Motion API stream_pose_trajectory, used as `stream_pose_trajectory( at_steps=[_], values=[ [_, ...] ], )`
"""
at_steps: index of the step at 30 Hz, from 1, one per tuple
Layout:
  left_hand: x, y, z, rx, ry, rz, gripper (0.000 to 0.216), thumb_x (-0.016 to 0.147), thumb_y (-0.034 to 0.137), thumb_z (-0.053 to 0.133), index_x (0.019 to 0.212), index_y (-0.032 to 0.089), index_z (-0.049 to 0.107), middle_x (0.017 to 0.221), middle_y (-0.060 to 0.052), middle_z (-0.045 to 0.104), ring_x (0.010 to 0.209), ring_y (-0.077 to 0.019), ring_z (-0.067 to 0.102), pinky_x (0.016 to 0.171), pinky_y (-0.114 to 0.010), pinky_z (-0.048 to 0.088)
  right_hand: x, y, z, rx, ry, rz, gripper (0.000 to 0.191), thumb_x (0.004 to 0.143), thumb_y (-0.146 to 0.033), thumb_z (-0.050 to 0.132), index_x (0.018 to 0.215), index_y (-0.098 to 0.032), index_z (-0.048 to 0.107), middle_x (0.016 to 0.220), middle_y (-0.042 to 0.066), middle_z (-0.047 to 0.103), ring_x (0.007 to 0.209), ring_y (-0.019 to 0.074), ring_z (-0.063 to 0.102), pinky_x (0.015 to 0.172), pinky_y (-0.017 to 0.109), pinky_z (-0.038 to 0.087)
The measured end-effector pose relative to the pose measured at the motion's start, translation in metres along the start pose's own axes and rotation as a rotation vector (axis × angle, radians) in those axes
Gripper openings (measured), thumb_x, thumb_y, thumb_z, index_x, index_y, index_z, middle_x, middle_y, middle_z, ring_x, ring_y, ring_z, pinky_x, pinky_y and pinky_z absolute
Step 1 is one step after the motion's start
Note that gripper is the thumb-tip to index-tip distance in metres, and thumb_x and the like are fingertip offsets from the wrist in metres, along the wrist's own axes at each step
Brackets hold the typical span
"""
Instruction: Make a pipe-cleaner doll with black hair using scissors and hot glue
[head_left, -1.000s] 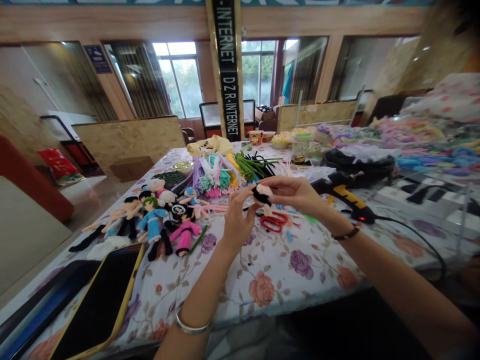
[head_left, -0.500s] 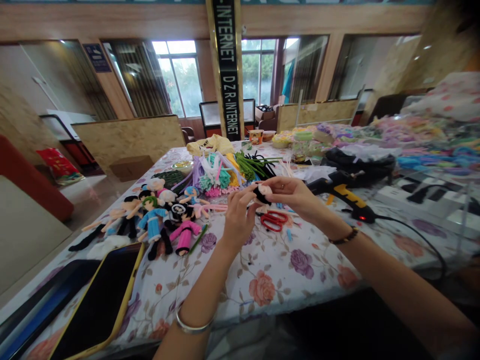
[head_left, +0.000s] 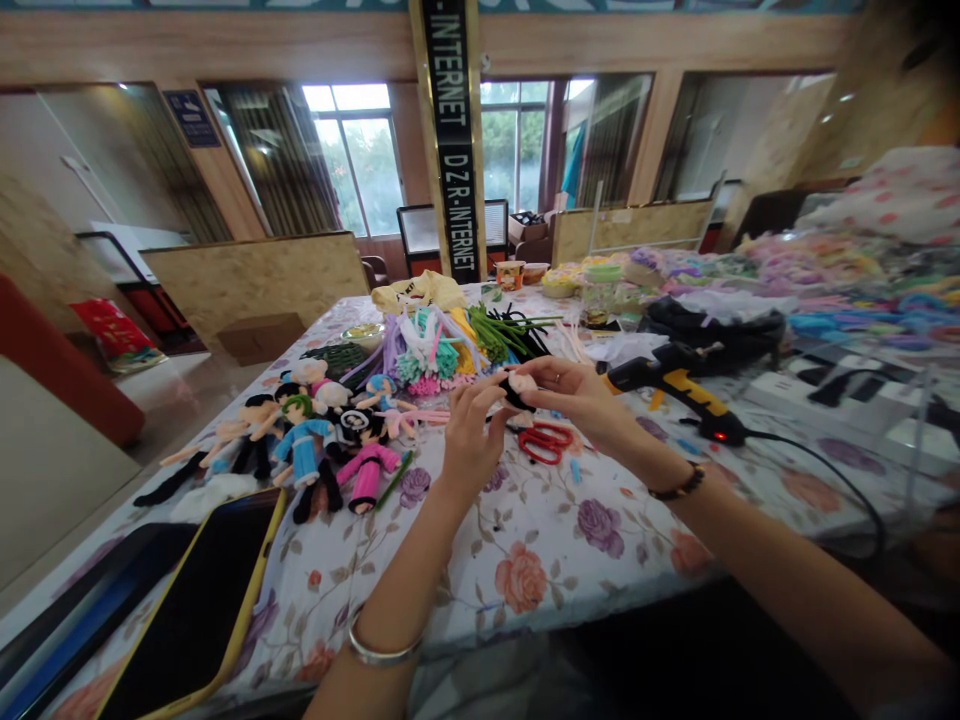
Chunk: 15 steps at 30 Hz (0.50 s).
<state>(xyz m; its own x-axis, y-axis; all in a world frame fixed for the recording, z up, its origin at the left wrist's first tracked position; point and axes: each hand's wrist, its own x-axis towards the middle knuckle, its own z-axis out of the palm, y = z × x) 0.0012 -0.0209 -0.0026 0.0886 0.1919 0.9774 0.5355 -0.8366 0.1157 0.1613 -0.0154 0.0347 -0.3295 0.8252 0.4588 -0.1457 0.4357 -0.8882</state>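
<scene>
Between my two hands, just above the table, is a small fuzzy doll head [head_left: 520, 388], pale pink with black on its left and lower side. My left hand [head_left: 474, 425] pinches its black side with the fingertips. From the right, my right hand [head_left: 574, 395] grips the pale side between thumb and fingers. Red-handled scissors [head_left: 545, 443] lie on the cloth right below the hands; their blades are hidden. To the left lie several finished dolls of the same fuzzy stems, among them a pink-robed doll [head_left: 366, 465] and a green-haired doll in blue [head_left: 304, 440].
A black and yellow glue gun [head_left: 686, 392] with a lit red light rests at right, its cord trailing off. Bundled pipe cleaners [head_left: 427, 350] lie behind my hands. A yellow-cased phone [head_left: 199, 600] is at front left. Coloured piles [head_left: 810, 265] cover the back right.
My right hand has shifted slightly left and its wrist has turned a little. The doll head stays held between both hands, in nearly the same place.
</scene>
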Motion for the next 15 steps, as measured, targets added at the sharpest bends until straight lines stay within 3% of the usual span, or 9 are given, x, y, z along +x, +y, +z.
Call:
stream_pose_trajectory(
  at_steps=[8,11,15],
  values=[
    [0.0045,-0.004,0.0027,-0.27,-0.016,-0.405,0.032,0.077,0.024,0.062,0.108,0.021,0.054,0.109,-0.008,0.061,0.102,-0.0184,0.06,0.091,-0.036,0.047,0.0037,-0.0011,-0.005,0.013,-0.098,0.034,0.036,0.083,-0.041,0.058,0.115,-0.026,0.062,0.118,0.003,0.064,0.106,0.0184,0.059,0.091,0.035,0.048],
    [0.0065,-0.0069,0.0045,-0.324,0.01,-0.474,0.033,0.076,0.027,0.065,0.107,0.02,0.057,0.108,-0.008,0.06,0.1,-0.0188,0.06,0.09,-0.035,0.047,0.0044,0.0005,-0.0074,0.035,-0.129,0.004,0.042,0.078,-0.036,0.064,0.119,-0.027,0.059,0.123,0.003,0.061,0.115,0.0191,0.055,0.1,0.038,0.042],
    [0.0056,-0.0098,0.0064,-0.328,-0.016,-0.522,0.034,0.078,0.031,0.062,0.111,0.021,0.059,0.109,-0.009,0.061,0.092,-0.0164,0.061,0.086,-0.033,0.049,0.004,0.0041,-0.0068,0.011,-0.103,-0.023,0.05,0.077,-0.038,0.065,0.125,-0.028,0.054,0.124,0.004,0.06,0.115,0.0211,0.054,0.1,0.043,0.043]
  ],
)
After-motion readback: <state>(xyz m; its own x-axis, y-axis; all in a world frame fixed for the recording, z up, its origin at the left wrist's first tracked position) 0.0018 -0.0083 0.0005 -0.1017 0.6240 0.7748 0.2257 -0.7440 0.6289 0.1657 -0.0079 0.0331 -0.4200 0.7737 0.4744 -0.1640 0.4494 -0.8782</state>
